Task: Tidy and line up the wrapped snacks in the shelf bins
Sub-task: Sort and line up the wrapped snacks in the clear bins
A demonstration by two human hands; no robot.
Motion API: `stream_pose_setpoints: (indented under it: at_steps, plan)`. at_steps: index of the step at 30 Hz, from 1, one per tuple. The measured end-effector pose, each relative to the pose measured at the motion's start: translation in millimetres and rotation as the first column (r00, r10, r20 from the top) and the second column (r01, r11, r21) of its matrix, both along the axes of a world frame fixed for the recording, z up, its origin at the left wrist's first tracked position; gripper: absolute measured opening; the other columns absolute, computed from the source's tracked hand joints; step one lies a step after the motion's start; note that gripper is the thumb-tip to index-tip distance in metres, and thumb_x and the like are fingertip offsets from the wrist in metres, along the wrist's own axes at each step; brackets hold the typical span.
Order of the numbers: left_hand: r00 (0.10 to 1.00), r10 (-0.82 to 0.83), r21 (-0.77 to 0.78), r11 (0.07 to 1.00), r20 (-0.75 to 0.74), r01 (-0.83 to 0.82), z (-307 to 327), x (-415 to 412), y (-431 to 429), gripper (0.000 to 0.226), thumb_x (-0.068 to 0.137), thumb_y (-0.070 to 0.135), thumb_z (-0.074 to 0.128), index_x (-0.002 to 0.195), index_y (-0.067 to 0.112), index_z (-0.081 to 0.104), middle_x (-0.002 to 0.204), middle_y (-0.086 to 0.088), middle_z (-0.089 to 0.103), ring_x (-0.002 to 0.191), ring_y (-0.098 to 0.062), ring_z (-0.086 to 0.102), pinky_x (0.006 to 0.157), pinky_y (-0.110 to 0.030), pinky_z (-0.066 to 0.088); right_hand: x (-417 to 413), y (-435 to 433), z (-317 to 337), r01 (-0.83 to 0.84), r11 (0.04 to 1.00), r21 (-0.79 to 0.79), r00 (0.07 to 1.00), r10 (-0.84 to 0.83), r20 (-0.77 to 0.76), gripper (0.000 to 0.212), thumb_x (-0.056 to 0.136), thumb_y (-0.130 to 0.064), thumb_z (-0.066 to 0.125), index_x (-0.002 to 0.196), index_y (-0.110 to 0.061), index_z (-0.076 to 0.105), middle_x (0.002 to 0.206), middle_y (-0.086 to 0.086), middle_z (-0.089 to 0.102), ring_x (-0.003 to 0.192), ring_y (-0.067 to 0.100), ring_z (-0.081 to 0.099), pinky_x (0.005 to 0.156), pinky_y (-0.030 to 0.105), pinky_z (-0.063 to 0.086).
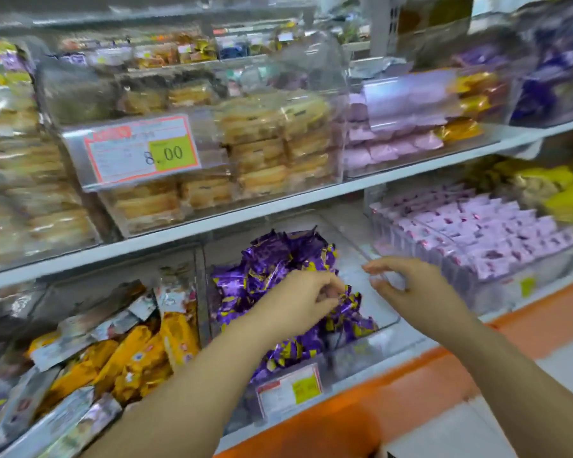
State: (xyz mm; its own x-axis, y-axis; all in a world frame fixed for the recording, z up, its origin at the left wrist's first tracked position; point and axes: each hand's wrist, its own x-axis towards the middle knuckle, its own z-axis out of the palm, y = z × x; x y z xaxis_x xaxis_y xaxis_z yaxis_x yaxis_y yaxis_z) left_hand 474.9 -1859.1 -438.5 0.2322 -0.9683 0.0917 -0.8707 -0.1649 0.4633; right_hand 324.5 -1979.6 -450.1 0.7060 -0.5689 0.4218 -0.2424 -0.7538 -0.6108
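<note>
Left grip (303, 299) pinching 1 purple wrapped snack (348, 300) near right wall of clear bin (389, 310); right grip (414, 287) loosely spread beside that wall.

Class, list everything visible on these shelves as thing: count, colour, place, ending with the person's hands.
purple snacks: many, purple and yellow, lower shelf middle, jumbled
pink snacks: many, pink, lower shelf right, in rows
orange packets: several, orange-yellow, lower shelf left
biscuit packs: many, tan, upper shelf middle
price labels: two, white with green patch, bin fronts
left hand: one, pinches a purple snack
right hand: one, open, right of the purple snacks
</note>
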Motion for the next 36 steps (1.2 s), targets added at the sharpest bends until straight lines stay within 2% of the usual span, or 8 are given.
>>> stream_pose_setpoints:
  at_steps: [8, 15, 18, 21, 25, 30, 33, 36]
  plan:
    - [0.959, -0.135, 0.560, 0.828, 0.250, -0.029, -36, -8, -53, 0.030, 0.089, 0.017, 0.057, 0.114, -0.001, 0.059, 0.110, -0.023, 0.062, 0.102, -0.034, 0.059, 0.072, -0.031, 0.041, -6, -12, -9, -0.072, 0.993, 0.093, 0.997, 0.073, -0.011, 0.020, 0.085, -0.007, 0.065, 0.104, -0.013, 0.071, 0.098, -0.008, 0.067, 0.094, 0.001, 0.058, 0.085, 0.002, 0.037]
    - [0.985, -0.156, 0.601, 0.795, 0.077, 0.079, -39, -9, -52, 0.061, 0.090, 0.013, 0.055, 0.145, 0.027, 0.035, 0.108, -0.017, 0.064, 0.100, -0.032, 0.058, 0.061, -0.023, 0.035, -7, -10, -8, -0.081, 0.988, 0.133, 0.994, 0.089, -0.055, 0.022, 0.087, -0.013, 0.063, 0.107, -0.018, 0.069, 0.100, -0.013, 0.065, 0.100, 0.000, 0.057, 0.090, 0.011, 0.037]
    - [0.992, -0.127, 0.602, 0.790, -0.021, 0.114, -38, -7, -50, 0.066, 0.087, 0.005, 0.053, 0.145, 0.027, 0.031, 0.076, -0.006, 0.057, 0.065, -0.023, 0.053, 0.048, -0.022, 0.034, -6, -8, -8, -0.078, 0.989, 0.123, 0.994, 0.087, -0.072, 0.022, 0.087, -0.013, 0.063, 0.107, -0.020, 0.069, 0.104, -0.010, 0.067, 0.101, 0.001, 0.057, 0.093, 0.016, 0.039]
    - [0.992, -0.082, 0.600, 0.790, -0.100, 0.125, -41, 0, -49, 0.055, 0.084, 0.006, 0.059, 0.134, 0.023, 0.044, 0.070, 0.000, 0.053, 0.056, -0.015, 0.042, 0.049, -0.025, 0.034, -5, -6, -8, -0.081, 0.993, 0.089, 0.988, 0.092, -0.126, 0.023, 0.088, -0.015, 0.061, 0.108, -0.023, 0.069, 0.108, -0.012, 0.067, 0.106, 0.004, 0.055, 0.095, 0.022, 0.039]
    - [0.993, -0.087, 0.617, 0.777, -0.084, 0.121, -46, 5, -48, 0.023, 0.081, 0.017, 0.070, 0.075, 0.024, 0.050, 0.079, -0.006, 0.057, 0.071, -0.019, 0.045, 0.063, -0.029, 0.037, -4, -4, -8, -0.175, 0.982, 0.067, 0.951, 0.187, -0.246, 0.025, 0.089, -0.013, 0.059, 0.109, -0.023, 0.070, 0.098, -0.014, 0.067, 0.103, 0.011, 0.054, 0.097, 0.024, 0.036]
    - [0.971, -0.043, 0.586, 0.791, -0.234, 0.176, -51, 15, -42, 0.021, 0.079, 0.011, 0.068, 0.085, 0.028, 0.059, 0.088, -0.001, 0.060, 0.080, -0.017, 0.052, 0.075, -0.031, 0.043, 4, -4, -22, -0.305, 0.952, 0.015, 0.807, 0.267, -0.526, 0.026, 0.092, -0.016, 0.047, 0.096, -0.024, 0.071, 0.073, -0.010, 0.059, 0.084, 0.017, 0.051, 0.106, 0.018, 0.014]
    - [0.951, -0.013, 0.560, 0.806, -0.308, 0.192, -50, 15, -39, 0.030, 0.084, 0.003, 0.063, 0.111, 0.017, 0.063, 0.092, 0.003, 0.061, 0.085, -0.011, 0.053, 0.079, -0.021, 0.043, 8, -10, -30, -0.246, 0.969, -0.037, 0.823, 0.188, -0.536, 0.019, 0.080, -0.016, 0.047, 0.071, -0.019, 0.063, 0.074, 0.000, 0.064, 0.078, 0.024, 0.050, 0.090, 0.040, 0.046]
    - [0.936, 0.024, 0.537, 0.824, -0.350, 0.180, -45, 13, -37, 0.031, 0.086, 0.001, 0.060, 0.114, 0.015, 0.059, 0.083, 0.009, 0.055, 0.076, -0.005, 0.050, 0.069, -0.014, 0.040, 11, -9, -26, -0.178, 0.981, -0.082, 0.845, 0.109, -0.523, 0.018, 0.076, -0.009, 0.051, 0.079, -0.011, 0.069, 0.083, 0.008, 0.068, 0.081, 0.026, 0.059, 0.075, 0.041, 0.052]
